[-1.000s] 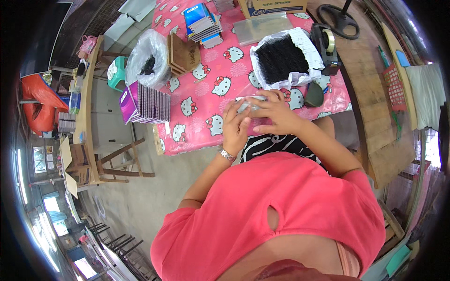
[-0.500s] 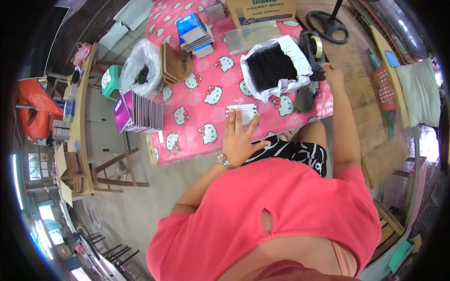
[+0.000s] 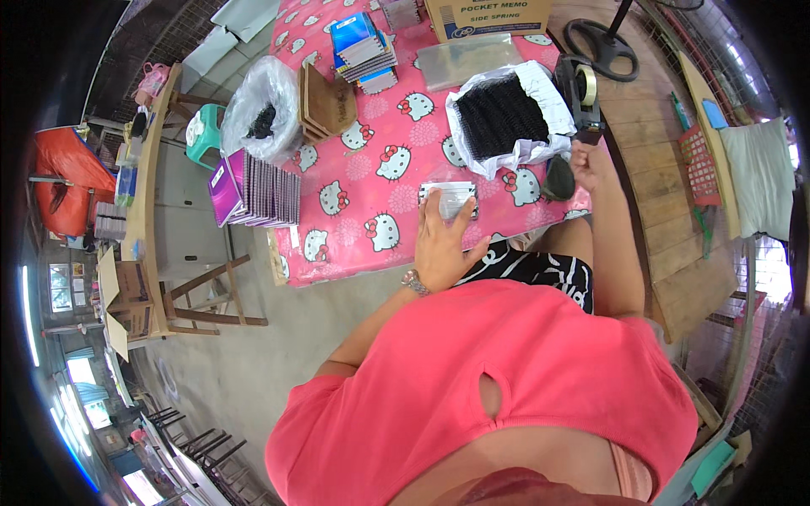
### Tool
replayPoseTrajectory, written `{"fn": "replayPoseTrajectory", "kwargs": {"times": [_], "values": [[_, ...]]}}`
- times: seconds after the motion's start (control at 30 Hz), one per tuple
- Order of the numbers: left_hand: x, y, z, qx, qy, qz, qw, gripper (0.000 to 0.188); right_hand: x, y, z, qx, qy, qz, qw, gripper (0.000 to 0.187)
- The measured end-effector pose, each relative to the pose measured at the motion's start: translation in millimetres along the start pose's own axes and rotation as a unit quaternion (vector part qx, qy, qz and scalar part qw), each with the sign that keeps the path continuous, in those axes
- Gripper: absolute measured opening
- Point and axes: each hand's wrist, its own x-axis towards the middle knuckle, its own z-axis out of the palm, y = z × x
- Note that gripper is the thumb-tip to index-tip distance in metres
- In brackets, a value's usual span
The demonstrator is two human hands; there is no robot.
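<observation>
My left hand (image 3: 445, 238) lies with fingers spread on a small white pad-like bundle (image 3: 456, 196) at the table's near edge. Shiny clear plastic seems to cover the bundle. My right hand (image 3: 590, 165) is closed, just on the near side of a black tape dispenser (image 3: 588, 105) with a pale roll. Its fingertips are pinched together; whatever they hold is too small to make out. Between the hands and farther back, black wire spirals (image 3: 499, 116) lie heaped in white paper (image 3: 557, 118). A dark oval object (image 3: 558, 179) sits beside my right hand.
Purple spiral notebooks (image 3: 253, 190), brown boards (image 3: 325, 105) and a clear bag (image 3: 263, 105) stand at the left. Farther back are blue notebooks (image 3: 359, 42), clear plastic sheets (image 3: 468, 61) and a cardboard box (image 3: 489, 17). A pink patterned cover (image 3: 363, 181) spreads over the table.
My right hand has drawn back from the tape dispenser's front end toward me, fingers still closed. My left hand stays on the white bundle. The whole view has shifted slightly.
</observation>
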Motion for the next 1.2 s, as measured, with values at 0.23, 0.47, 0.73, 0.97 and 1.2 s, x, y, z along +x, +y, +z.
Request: {"fn": "replayPoseTrajectory", "kwargs": {"times": [0.23,0.47,0.73,0.97,1.2], "values": [[3,2,3,-0.028,0.022,-0.007,0.999,0.061,-129,96,160,-0.615,-0.327,-0.267,0.666,0.014],[0,4,1,0.004,0.013,-0.009,1.0,0.063,-120,119,163,-0.759,-0.252,-0.33,0.501,0.028],[20,-25,-50,0.133,-0.066,0.17,0.974,0.027,-82,113,132,-0.627,-0.298,-0.337,0.636,0.041],[59,-50,-80,-0.059,-0.054,0.213,0.974,0.033,-98,125,143,-0.585,-0.359,-0.168,0.708,0.033],[41,-93,-34,-0.243,-0.137,0.069,0.958,0.048,-137,132,120,-0.592,-0.428,-0.511,0.453,0.055]]}}
